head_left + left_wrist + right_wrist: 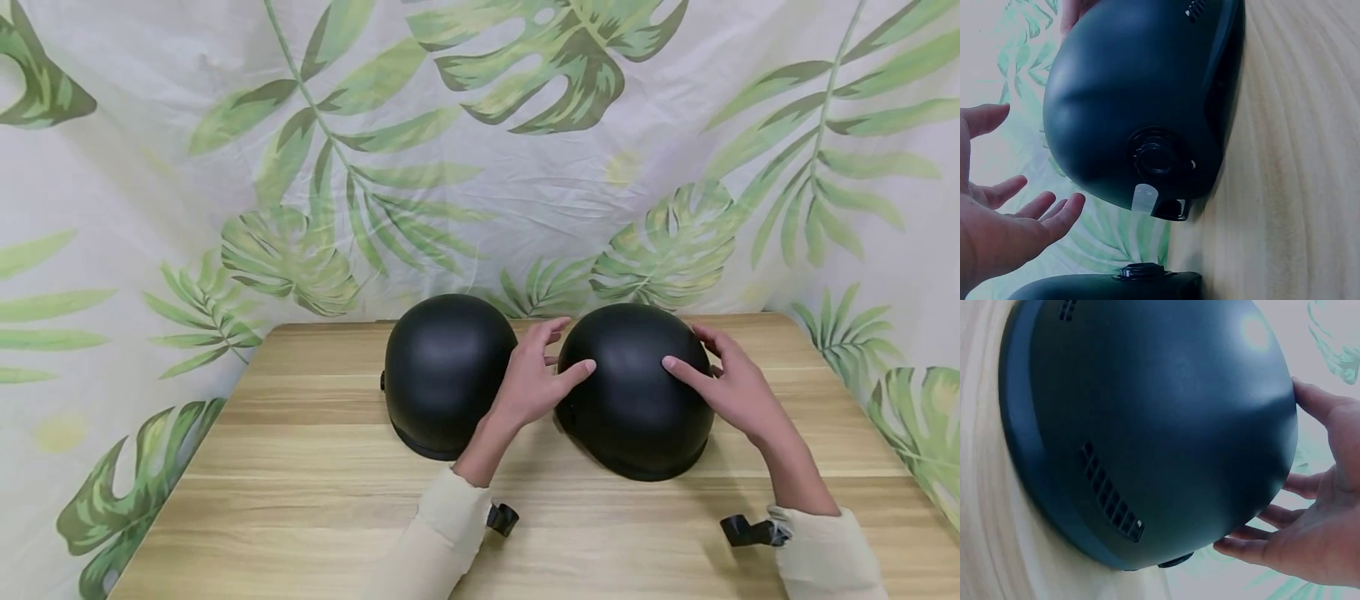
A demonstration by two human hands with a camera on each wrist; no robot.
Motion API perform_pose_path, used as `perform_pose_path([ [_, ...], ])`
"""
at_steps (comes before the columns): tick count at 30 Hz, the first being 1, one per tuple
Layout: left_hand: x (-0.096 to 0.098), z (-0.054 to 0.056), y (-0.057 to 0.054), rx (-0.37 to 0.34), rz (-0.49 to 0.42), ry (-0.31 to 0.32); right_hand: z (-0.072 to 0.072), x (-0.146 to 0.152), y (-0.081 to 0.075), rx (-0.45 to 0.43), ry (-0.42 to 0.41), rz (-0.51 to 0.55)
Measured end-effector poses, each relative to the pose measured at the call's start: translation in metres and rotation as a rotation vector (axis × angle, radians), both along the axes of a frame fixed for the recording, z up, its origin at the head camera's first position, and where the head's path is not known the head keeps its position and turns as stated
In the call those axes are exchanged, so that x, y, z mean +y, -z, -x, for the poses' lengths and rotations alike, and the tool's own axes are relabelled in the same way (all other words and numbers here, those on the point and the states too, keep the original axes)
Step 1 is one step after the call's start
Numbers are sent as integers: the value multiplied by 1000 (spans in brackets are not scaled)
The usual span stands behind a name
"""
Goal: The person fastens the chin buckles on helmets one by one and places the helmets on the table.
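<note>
Two black helmets rest dome up, side by side on a wooden table. My left hand (528,379) is between them, its spread fingers beside the right helmet (637,392); the left wrist view shows a gap between fingers and shell. My right hand (731,387) touches that helmet's right side, thumb toward the front and relaxed fingers along the far side. In the left wrist view, a round black knob (1157,156) and a pale tab (1144,198) show on its side. A slotted vent (1110,494) appears in the right wrist view.
The left helmet (446,375) stands close to my left forearm. Under both helmets is the light wood-grain table (322,517). A leaf-print cloth (525,167) hangs right behind the table's back edge. Black mounts (750,532) stick out at both sleeve cuffs.
</note>
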State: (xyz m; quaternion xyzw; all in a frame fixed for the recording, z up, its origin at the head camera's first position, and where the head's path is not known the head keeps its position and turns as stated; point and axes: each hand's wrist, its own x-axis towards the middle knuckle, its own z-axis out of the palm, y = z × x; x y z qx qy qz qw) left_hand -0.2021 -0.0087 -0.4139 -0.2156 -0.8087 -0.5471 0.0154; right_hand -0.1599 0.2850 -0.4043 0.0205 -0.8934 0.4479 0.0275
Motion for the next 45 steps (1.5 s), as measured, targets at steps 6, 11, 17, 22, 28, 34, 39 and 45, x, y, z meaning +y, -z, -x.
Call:
perform_pose_path([
  [6,0,2,9,-32,17,29,0,7,5,-55,-51,15],
  [11,1,3,16,-56,60,64,-3,12,8,-79,-89,10],
  [17,3,4,19,-88,105,70,-4,18,10,-109,-107,36],
  [22,3,5,25,-126,154,77,-3,19,11,-141,-89,43],
  [28,1,5,26,-175,190,77,-2,18,13,-148,-69,27],
  [34,-2,9,31,-152,220,78,-2,17,14,-136,-53,23],
  [39,-2,13,42,-108,214,64,-3,14,14,-121,-35,22],
  [45,2,12,44,-82,217,44,-2,12,13,-105,-13,9],
])
